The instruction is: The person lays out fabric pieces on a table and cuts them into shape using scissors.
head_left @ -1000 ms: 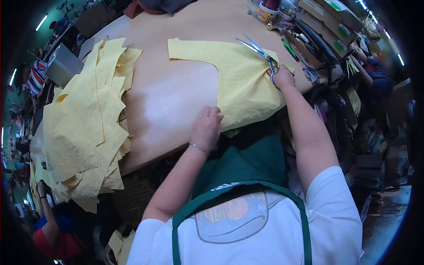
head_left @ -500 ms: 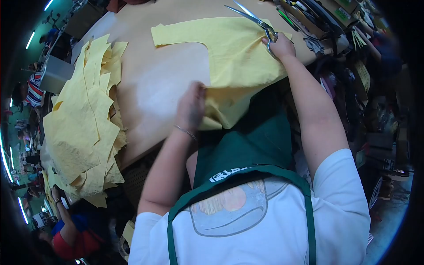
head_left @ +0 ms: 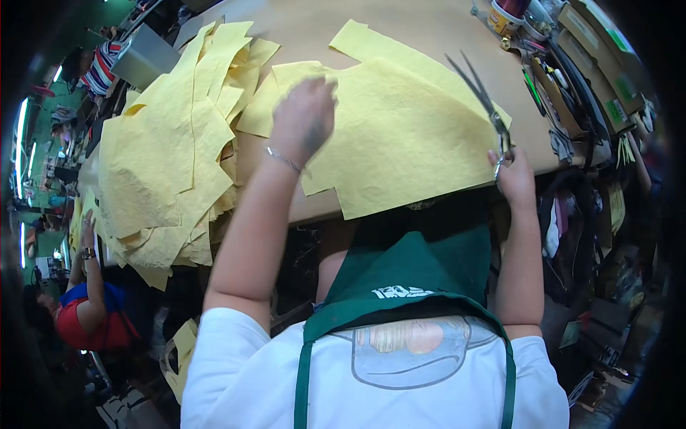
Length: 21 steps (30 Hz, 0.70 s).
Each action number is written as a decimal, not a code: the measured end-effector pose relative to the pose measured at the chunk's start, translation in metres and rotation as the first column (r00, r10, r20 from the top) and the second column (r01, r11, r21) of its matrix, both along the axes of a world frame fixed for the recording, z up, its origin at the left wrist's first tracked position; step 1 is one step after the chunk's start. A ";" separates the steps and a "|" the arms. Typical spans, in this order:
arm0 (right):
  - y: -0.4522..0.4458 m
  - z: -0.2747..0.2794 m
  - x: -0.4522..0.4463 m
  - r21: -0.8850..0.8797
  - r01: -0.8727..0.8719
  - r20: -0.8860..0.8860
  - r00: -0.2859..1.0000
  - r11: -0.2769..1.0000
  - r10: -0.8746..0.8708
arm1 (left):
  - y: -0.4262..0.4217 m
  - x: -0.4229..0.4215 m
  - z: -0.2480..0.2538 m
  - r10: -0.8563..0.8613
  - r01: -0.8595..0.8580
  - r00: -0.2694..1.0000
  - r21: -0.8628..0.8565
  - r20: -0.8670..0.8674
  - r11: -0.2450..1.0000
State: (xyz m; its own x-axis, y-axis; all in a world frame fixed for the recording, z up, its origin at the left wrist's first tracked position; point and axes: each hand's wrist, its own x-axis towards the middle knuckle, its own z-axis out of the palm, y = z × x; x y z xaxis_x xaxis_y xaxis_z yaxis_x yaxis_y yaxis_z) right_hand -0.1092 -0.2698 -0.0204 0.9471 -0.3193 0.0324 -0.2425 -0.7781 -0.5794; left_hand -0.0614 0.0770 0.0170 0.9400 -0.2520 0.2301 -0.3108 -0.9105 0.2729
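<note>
A large yellow sheet lies spread over the table, its near edge at the table's front. My left hand is over the sheet's left part, fingers curled and blurred; whether it grips the material is hidden. In my right hand are the metal scissors, held by the handles at the sheet's right edge, with blades apart and pointing away from me. A tall, uneven pile of yellow pieces stands on the left, close beside the sheet.
Pens and a box of tools stand at the table's right edge, with a labelled tub behind them. Cardboard boxes are at the far right. A grey box is at the back left. Another person works at lower left.
The yellow sheet has been turned over and spread leftward, towards the pile. My left hand has moved up and away from my body. The scissors have moved off the sheet's top to its right edge.
</note>
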 end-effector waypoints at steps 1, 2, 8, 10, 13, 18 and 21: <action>-0.008 -0.001 0.007 -0.044 -0.004 0.044 0.999 0.999 0.006 | -0.006 -0.018 -0.023 0.083 -0.080 0.996 0.067 -0.031 0.994; -0.014 0.000 0.016 -0.089 -0.007 0.092 0.996 0.996 0.015 | -0.011 -0.035 -0.041 0.166 -0.158 0.985 0.135 -0.054 0.978; -0.020 0.016 0.072 -0.125 -0.104 0.021 0.994 0.987 0.107 | -0.002 -0.098 -0.059 0.165 -0.133 0.975 0.207 -0.146 0.969; -0.020 0.013 0.081 -0.118 -0.096 0.093 0.990 0.988 0.107 | 0.018 -0.116 -0.050 0.181 -0.121 0.961 0.269 -0.211 0.955; -0.019 0.009 0.093 -0.067 -0.139 0.063 0.988 0.988 0.144 | 0.048 -0.135 -0.036 0.286 -0.187 0.907 0.311 -0.309 0.932; 0.011 0.000 0.094 -0.119 -0.179 -0.026 0.984 0.977 0.177 | 0.037 -0.125 -0.041 0.347 -0.308 0.914 0.196 -0.209 0.931; 0.024 -0.003 0.094 -0.196 -0.177 -0.057 0.984 0.965 0.169 | -0.022 -0.105 -0.041 0.297 -0.261 0.935 0.193 -0.192 0.946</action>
